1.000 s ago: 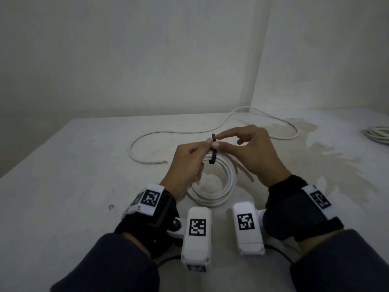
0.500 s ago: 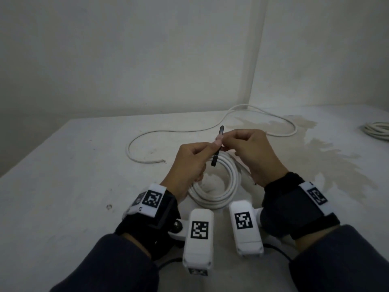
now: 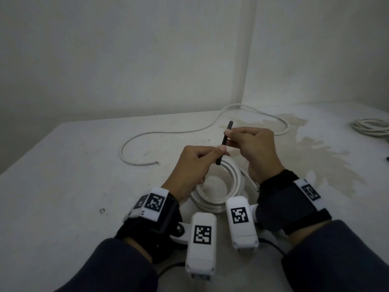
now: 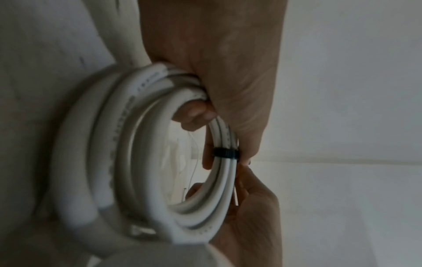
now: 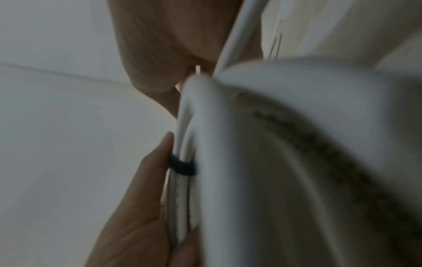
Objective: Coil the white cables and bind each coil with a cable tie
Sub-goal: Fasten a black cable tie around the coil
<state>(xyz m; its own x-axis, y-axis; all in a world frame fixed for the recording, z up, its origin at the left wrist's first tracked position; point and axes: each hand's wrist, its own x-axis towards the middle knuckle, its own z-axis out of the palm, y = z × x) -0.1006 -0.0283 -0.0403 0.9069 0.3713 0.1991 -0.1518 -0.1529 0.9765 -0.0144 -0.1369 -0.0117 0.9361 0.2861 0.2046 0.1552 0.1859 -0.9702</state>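
Note:
A coil of white cable [image 3: 223, 186] stands on edge on the table between my hands. My left hand [image 3: 220, 150] grips the coil's top, its fingers curled through the loop [image 4: 194, 115], and pinches the black cable tie [image 3: 224, 142] where it wraps the strands. The tie's band [image 4: 224, 153] lies snug around the strands. My right hand [image 3: 228, 135] pinches the tie's free tail, which sticks up and away from me. In the right wrist view the band [image 5: 182, 165] shows beside the left hand's fingers [image 5: 146, 198], with the blurred coil [image 5: 274, 126] filling the right.
A loose length of white cable [image 3: 168, 131] runs from the coil across the far table [image 3: 63, 186] toward the wall corner. Another white coil [image 3: 372, 127] lies at the far right edge. A stain [image 3: 315, 150] spreads right of my hands, and a small dark object [image 3: 387, 159] sits at the right border.
My right hand has drawn the tie's tail up and away, so a longer straight piece now stands above the coil. The left hand has kept its grip on the coil.

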